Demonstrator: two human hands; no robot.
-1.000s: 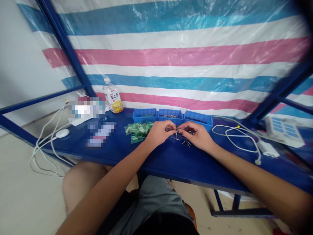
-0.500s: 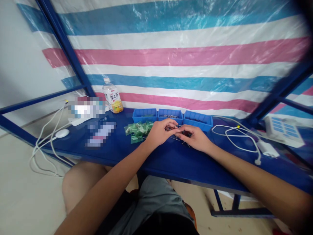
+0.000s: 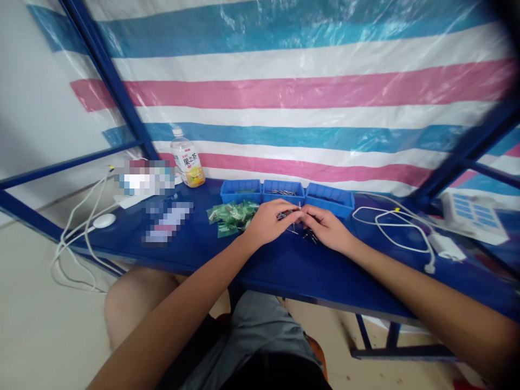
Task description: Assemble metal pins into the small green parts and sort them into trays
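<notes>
My left hand [image 3: 270, 221] and my right hand [image 3: 330, 230] meet above the blue tabletop, fingers closed and fingertips touching. Between them a thin metal rod [image 3: 299, 206] points upward, pinched by both hands; its lower end is hidden by the fingers. Beneath the hands lie loose metal rods [image 3: 292, 231] and small black pieces [image 3: 311, 236], partly covered by the fingers. A heap of small green plastic packets [image 3: 233, 216] is just left of my left hand.
Behind the hands stand three blue bins: a left bin [image 3: 241, 198], a middle bin [image 3: 266, 199] with metal rods, and a right bin [image 3: 331, 207] with dark pieces. A drink bottle [image 3: 189, 162] stands at back left. White cables [image 3: 390, 230] and a power strip [image 3: 473, 216] lie right.
Both hands have shifted slightly, and the thin metal rod now stands up between the fingertips. More of the black pieces show below my right hand.
</notes>
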